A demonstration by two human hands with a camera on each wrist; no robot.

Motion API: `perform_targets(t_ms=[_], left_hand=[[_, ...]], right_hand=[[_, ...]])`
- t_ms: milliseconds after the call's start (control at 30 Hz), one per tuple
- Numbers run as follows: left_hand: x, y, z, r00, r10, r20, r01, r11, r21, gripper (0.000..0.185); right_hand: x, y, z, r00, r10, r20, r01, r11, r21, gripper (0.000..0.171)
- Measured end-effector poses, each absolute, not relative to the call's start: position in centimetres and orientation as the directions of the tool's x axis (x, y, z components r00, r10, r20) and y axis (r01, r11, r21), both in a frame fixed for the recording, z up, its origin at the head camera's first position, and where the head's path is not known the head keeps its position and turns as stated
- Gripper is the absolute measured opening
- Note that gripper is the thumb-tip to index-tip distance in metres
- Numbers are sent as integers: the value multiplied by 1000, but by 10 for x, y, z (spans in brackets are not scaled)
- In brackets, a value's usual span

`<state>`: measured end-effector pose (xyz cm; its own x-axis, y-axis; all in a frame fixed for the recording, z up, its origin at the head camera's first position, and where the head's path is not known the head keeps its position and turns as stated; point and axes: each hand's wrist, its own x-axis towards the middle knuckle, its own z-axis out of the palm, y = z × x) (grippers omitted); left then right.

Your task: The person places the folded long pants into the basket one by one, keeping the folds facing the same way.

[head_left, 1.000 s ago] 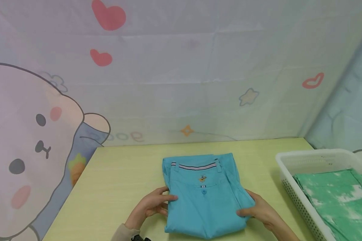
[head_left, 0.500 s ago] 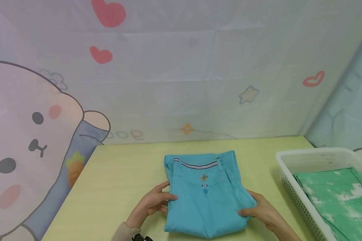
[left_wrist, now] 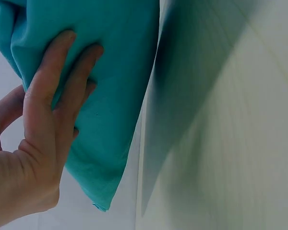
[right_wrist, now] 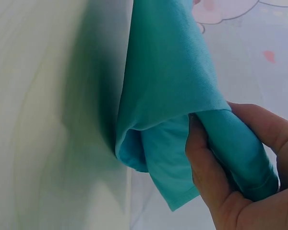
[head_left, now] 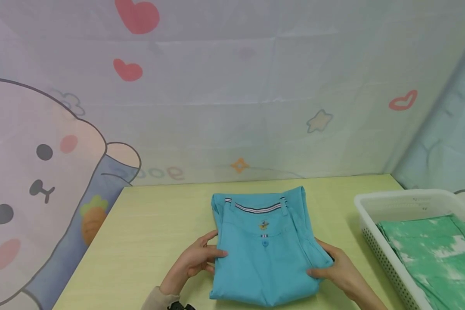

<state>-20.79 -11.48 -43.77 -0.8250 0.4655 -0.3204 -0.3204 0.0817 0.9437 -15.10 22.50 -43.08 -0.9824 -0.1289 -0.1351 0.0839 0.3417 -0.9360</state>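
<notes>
A folded pair of turquoise trousers point(head_left: 255, 267) lies between both hands in the head view, its striped inner waistband, small embroidered badge and button facing up. The left hand point(head_left: 201, 255) grips its left side, thumb on top. In the left wrist view several fingers of the left hand point(left_wrist: 45, 115) press against the underside of the cloth. On the other side the right hand point(head_left: 333, 267) pinches the right edge, thumb above. The right wrist view shows the right hand point(right_wrist: 240, 182) with a rolled fold of fabric between thumb and fingers; a gap and shadow separate the cloth from the tabletop.
The pale yellow table point(head_left: 159, 224) reaches back to a printed cloth backdrop point(head_left: 217, 86) with hearts and a cartoon bear. At the right edge stands a white perforated basket point(head_left: 383, 262) holding folded green-and-white tie-dye cloth point(head_left: 438, 254).
The far end of the trousers, with the waistband, has risen slightly and shifted a little to the right. Both hands keep their grip; the right hand has moved slightly outward.
</notes>
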Motion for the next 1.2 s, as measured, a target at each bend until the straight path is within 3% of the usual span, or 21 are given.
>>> perform_targets(t_ms=[1200], left_hand=[[-200,-94,-416,-810,524,-264,-288,36,957,76]], right_hand=[[-136,246,-412,-986,-153,-59,-3,378,-926,84]])
